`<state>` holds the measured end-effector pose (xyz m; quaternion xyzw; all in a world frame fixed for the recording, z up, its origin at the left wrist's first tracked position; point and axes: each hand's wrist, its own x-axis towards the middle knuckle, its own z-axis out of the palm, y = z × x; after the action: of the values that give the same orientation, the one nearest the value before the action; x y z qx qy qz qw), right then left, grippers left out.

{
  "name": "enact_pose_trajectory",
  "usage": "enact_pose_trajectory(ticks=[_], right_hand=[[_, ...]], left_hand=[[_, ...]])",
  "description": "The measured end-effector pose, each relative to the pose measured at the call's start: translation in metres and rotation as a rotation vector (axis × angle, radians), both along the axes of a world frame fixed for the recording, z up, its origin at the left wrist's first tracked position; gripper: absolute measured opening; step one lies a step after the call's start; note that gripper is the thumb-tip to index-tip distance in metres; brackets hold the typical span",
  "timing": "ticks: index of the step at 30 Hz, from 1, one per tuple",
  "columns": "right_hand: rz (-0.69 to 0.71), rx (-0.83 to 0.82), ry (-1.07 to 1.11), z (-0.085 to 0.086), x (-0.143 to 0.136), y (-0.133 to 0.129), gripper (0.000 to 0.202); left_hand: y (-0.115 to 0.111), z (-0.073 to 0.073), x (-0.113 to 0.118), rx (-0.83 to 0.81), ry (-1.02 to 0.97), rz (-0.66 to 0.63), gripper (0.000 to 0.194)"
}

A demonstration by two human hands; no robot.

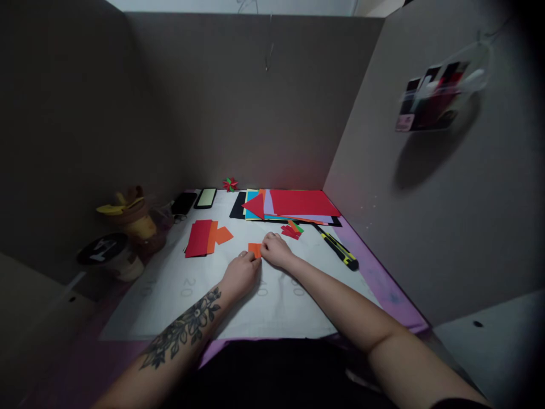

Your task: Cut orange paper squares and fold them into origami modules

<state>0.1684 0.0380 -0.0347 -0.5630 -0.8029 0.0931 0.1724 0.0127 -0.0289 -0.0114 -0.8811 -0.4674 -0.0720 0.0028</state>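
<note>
A small orange piece of paper (254, 249) lies on the white mat (170, 307) between my hands. My left hand (242, 271) has its fingers closed on the paper's lower edge. At the paper's right side, my right hand (276, 250) presses with curled fingers, which partly cover it. Just beyond my right hand sit small folded red and green paper pieces (292, 230). To the left are a stack of red paper strips (199, 238), an orange strip (212, 237) and a small orange square (224, 234).
Coloured paper sheets (302, 201) are piled at the back beside a phone (206, 198) and a paper star (230, 184). A yellow-black utility knife (340, 250) lies right. Cups (136, 221) stand left. Grey panels (255, 102) enclose the table; a clear pouch (443, 96) hangs right.
</note>
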Motion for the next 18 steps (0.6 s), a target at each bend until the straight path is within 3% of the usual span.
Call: enact_pose_trajectory(ticks=[7, 11, 18], right_hand=[[-0.015, 0.008, 0.037, 0.001, 0.000, -0.004, 0.010], [-0.007, 0.015, 0.086, 0.000, 0.006, -0.007, 0.025], [-0.176, 0.004, 0.093, -0.004, 0.011, -0.004, 0.021]], left_hand=[[-0.001, 0.003, 0.000, -0.027, 0.025, 0.018, 0.027], [-0.001, 0.005, 0.001, -0.014, 0.024, 0.009, 0.029], [-0.002, 0.007, 0.001, -0.009, 0.015, 0.001, 0.029]])
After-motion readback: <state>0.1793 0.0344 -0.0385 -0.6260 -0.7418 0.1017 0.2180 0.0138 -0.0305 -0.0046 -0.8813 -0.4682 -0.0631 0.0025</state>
